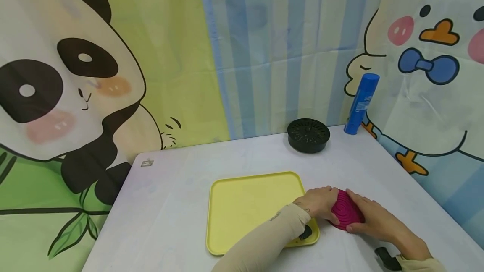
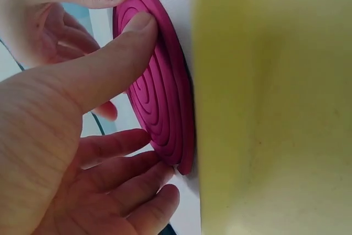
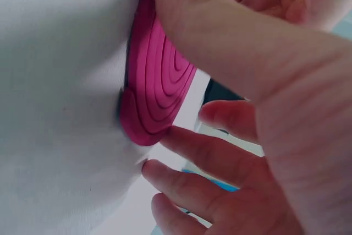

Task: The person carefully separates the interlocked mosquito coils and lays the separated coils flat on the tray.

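Note:
A flat magenta spiral disc [image 1: 345, 211], wound like a coiled strip, lies on the white table just right of the yellow tray. My left hand [image 1: 320, 203] holds its left side. In the left wrist view, the left thumb [image 2: 124, 50] lies over the rings of the disc [image 2: 157, 100], with fingertips at its edge. From the other side my right hand [image 1: 382, 221] grips the rim. The right wrist view shows the right thumb across the disc [image 3: 157, 89] and a finger touching its edge; the strip's outer end shows there.
The yellow tray [image 1: 253, 205] lies partly under my left forearm. A black round container [image 1: 308, 136] with a slotted top stands at the back edge. A blue cylindrical can [image 1: 361, 104] stands in the back right corner. A small metallic piece [image 1: 147, 162] lies far left.

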A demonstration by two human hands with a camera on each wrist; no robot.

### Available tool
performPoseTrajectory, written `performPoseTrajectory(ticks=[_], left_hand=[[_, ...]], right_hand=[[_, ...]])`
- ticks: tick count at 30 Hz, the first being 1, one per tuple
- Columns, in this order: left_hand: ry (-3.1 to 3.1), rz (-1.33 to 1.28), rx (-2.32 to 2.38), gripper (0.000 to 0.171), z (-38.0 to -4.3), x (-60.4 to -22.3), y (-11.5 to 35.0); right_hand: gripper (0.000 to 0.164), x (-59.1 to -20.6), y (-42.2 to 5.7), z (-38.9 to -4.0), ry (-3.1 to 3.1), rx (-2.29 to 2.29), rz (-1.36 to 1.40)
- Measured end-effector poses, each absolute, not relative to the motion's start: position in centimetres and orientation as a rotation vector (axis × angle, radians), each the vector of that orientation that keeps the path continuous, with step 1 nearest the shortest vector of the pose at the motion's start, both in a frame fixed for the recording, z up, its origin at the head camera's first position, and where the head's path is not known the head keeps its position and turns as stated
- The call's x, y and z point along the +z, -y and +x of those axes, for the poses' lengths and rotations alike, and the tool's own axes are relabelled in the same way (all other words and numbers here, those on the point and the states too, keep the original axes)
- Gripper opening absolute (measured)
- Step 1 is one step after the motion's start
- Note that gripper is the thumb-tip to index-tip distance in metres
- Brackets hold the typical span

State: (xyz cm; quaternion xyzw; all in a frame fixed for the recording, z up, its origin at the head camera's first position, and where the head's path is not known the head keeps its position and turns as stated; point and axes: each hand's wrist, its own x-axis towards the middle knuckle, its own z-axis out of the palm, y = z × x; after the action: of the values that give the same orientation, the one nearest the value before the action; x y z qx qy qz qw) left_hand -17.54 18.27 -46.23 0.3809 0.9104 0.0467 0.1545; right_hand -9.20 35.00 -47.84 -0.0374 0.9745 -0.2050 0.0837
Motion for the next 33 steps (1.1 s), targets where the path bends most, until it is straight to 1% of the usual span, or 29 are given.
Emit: performPoseTrajectory(ticks=[6, 13, 17, 23, 27, 30, 33], left_hand=[[-2.625, 1.149, 0.141, 0.067, -17.4, -46.4, -18.4], [-2.744, 1.157, 0.063, 0.081, -16.9, -46.3, -18.5], [-2.761, 1.133, 0.124, 0.084, -16.9, -46.3, -18.4], [-2.725, 1.084, 0.232, 0.078, -17.3, -46.2, -18.1], [-2.676, 1.085, 0.326, 0.07, -17.8, -46.1, -17.7], [-2.625, 1.085, 0.405, 0.065, -18.2, -46.1, -17.4], [-2.583, 1.083, 0.475, 0.061, -18.6, -46.2, -17.2]], right_hand=[[0.115, -47.4, -34.5, -9.3, -2.938, -0.62, -0.108], [0.118, -47.0, -34.1, -9.5, -2.95, -0.611, -0.034], [0.119, -47.1, -33.9, -9.5, -2.967, -0.64, -0.01], [0.121, -47.3, -34.0, -9.3, -2.979, -0.672, 0.01], [0.119, -47.4, -34.5, -9.3, -2.971, -0.685, 0.02], [0.111, -47.5, -34.9, -9.2, -2.979, -0.699, 0.003], [0.1, -47.4, -35.4, -9.1, -2.982, -0.746, -0.006]])
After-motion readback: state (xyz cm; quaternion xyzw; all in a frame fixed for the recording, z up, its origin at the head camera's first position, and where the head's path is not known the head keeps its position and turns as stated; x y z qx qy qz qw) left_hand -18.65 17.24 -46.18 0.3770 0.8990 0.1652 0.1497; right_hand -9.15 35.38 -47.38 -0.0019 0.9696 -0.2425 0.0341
